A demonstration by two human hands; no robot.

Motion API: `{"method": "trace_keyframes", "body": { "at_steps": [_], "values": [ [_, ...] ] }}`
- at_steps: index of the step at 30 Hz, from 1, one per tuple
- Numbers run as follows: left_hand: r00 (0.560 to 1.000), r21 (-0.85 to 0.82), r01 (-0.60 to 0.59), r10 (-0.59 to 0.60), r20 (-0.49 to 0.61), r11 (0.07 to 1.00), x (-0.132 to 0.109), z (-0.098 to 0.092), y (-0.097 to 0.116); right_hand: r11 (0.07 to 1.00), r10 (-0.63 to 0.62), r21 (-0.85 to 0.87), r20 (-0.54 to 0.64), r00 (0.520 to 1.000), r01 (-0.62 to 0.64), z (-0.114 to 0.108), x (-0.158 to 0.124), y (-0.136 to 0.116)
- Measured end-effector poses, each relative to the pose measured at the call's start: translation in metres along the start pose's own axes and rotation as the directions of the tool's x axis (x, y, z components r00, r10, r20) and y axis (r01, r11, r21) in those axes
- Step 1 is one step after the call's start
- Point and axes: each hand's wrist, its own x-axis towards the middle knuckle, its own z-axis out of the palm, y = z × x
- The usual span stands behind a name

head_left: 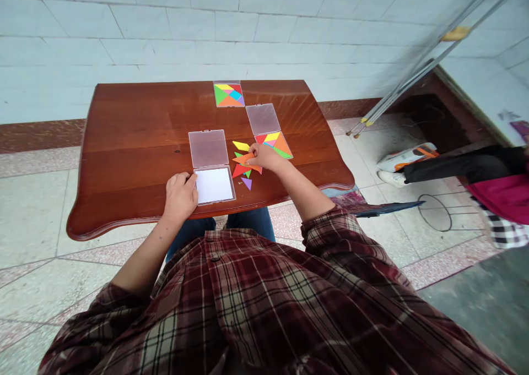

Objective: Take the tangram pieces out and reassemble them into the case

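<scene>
An open clear plastic case [210,167] lies on the wooden table [136,138], its white tray nearest me and its lid folded back. My left hand [180,195] is curled against the tray's left edge. My right hand [263,156] pinches an orange triangle [244,159] over a small heap of loose tangram pieces [243,171]: yellow, green, red and purple. A second open case [270,132] just behind my right hand holds a coloured set. A third set [228,94] lies at the table's far edge.
The table stands against a pale tiled wall. To the right on the floor are another person's legs and shoes [407,160], a metal stand [413,88] and a wire ring [433,212]. My knees are under the near table edge.
</scene>
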Motion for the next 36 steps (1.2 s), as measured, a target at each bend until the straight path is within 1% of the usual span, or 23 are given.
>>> {"method": "trace_keyframes", "body": {
  "at_steps": [3, 6, 9, 14, 16, 21, 25, 29, 33, 36],
  "values": [
    [1.0, -0.005, 0.005, -0.005, 0.006, 1.0, 0.001, -0.001, 0.0, 0.985, 0.014, 0.171, -0.008, 1.0, -0.012, 0.001, 0.004, 0.005],
    [1.0, -0.013, 0.011, -0.011, -0.005, 1.0, 0.001, -0.002, 0.001, 0.933, 0.021, 0.36, -0.002, 1.0, -0.019, 0.0, 0.005, 0.011],
    [1.0, 0.01, 0.003, -0.003, -0.007, 1.0, 0.001, -0.002, 0.001, 0.884, 0.027, 0.467, 0.005, 1.0, -0.026, -0.003, 0.005, 0.015],
    [1.0, 0.048, -0.006, 0.006, 0.01, 0.999, 0.001, -0.002, 0.001, 0.887, 0.012, 0.459, -0.141, 0.99, 0.055, -0.01, 0.003, 0.018],
    [1.0, 0.038, 0.002, -0.002, 0.009, 0.999, 0.001, -0.002, 0.001, 0.885, -0.008, 0.458, -0.165, 0.986, 0.084, -0.01, 0.003, 0.017],
    [0.999, 0.008, 0.039, -0.039, 0.021, 0.999, 0.002, -0.004, 0.002, 0.899, -0.02, 0.429, -0.174, 0.985, 0.094, -0.004, 0.0, 0.012],
    [0.999, -0.003, 0.046, -0.046, 0.028, 0.999, 0.003, -0.005, 0.002, 0.874, -0.04, 0.471, -0.176, 0.984, 0.12, -0.003, -0.004, 0.01],
    [0.997, -0.029, 0.066, -0.065, 0.03, 0.997, 0.003, -0.005, 0.001, 0.868, -0.002, 0.489, -0.171, 0.985, 0.087, -0.005, -0.007, 0.007],
    [0.999, -0.022, 0.05, -0.05, 0.015, 0.999, 0.003, -0.004, 0.001, 0.827, 0.006, 0.558, -0.126, 0.992, 0.066, -0.002, -0.006, 0.005],
    [0.999, -0.005, 0.044, -0.044, 0.015, 0.999, 0.003, -0.003, 0.0, 0.797, -0.013, 0.597, -0.132, 0.991, 0.09, 0.001, -0.004, 0.004]
  ]
}}
